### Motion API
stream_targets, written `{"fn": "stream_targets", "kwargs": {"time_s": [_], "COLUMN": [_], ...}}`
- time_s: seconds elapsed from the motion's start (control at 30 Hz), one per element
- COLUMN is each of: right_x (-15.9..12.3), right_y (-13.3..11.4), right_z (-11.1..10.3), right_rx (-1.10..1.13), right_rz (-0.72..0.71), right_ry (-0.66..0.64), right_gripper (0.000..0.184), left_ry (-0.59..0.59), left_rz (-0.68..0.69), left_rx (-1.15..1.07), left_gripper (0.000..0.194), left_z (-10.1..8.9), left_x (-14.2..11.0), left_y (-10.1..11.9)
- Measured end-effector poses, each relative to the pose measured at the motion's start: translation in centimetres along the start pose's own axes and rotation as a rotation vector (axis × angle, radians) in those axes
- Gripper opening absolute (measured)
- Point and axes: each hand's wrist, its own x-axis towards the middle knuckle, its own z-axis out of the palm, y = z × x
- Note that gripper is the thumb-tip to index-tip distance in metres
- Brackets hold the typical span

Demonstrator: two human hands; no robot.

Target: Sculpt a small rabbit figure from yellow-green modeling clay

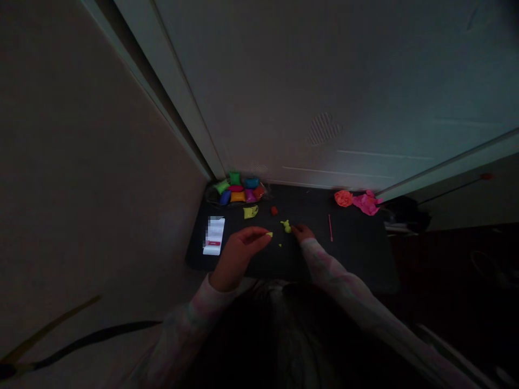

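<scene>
Your left hand [240, 249] pinches yellow bit [270, 234], likely because it's tiny; right hand [304, 233] just beside yellow figure [287, 228] on desk [360, 248], grip unclear, perhaps steadying it. Colored packets [238, 197] at back, apparently out of your way.

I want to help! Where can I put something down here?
Bare: right of the pink stick, in front of the pink crumpled piece; also between the red lump and orange crumpled piece. Crowded: back left, by the packets, and around the yellow figure, beside the right hand.
</scene>
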Motion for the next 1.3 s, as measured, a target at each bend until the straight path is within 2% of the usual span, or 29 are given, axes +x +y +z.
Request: {"fn": "stream_targets", "kwargs": {"time_s": [0.1, 0.23, 0.43, 0.57, 0.7, 0.83, 0.97, 1.3], "right_x": [0.9, 1.8, 0.5, -2.6, -7.2, -11.1, -12.9, -13.2], "right_y": [-0.3, -1.4, -3.4, -6.8, -11.3, -14.5, -15.5, -15.4], "right_z": [0.7, 0.9, 0.2, -0.9, -3.0, -4.9, -5.3, -5.2], "right_rx": [-0.109, -0.163, 0.023, 0.321, 0.662, 0.965, 1.093, 1.071], "right_rz": [0.152, 0.290, 0.339, 0.259, 0.083, -0.124, -0.238, -0.243], "right_ry": [-0.109, -0.193, -0.231, -0.246, -0.269, -0.322, -0.356, -0.362], "right_gripper": [0.028, 0.028, 0.028, 0.028, 0.017, 0.031, 0.026, 0.024], "left_ry": [0.018, 0.044, 0.067, 0.102, 0.038, -0.002, 0.006, 0.016], "left_rz": [-0.006, -0.010, -0.006, 0.040, 0.166, 0.335, 0.420, 0.440], "left_rx": [-0.001, -0.017, -0.010, 0.104, 0.266, 0.352, 0.391, 0.414], "left_gripper": [0.020, 0.019, 0.018, 0.019, 0.022, 0.019, 0.017, 0.018], "left_z": [-0.3, -0.6, -1.0, -0.9, -0.3, 0.4, 0.8, 1.0], "left_x": [0.2, 0.3, 0.3, 0.4, 0.4, 0.2, -0.2, -0.4], "left_y": [-0.4, -0.9, -1.2, 0.0, 2.1, 3.8, 4.6, 4.9]}}
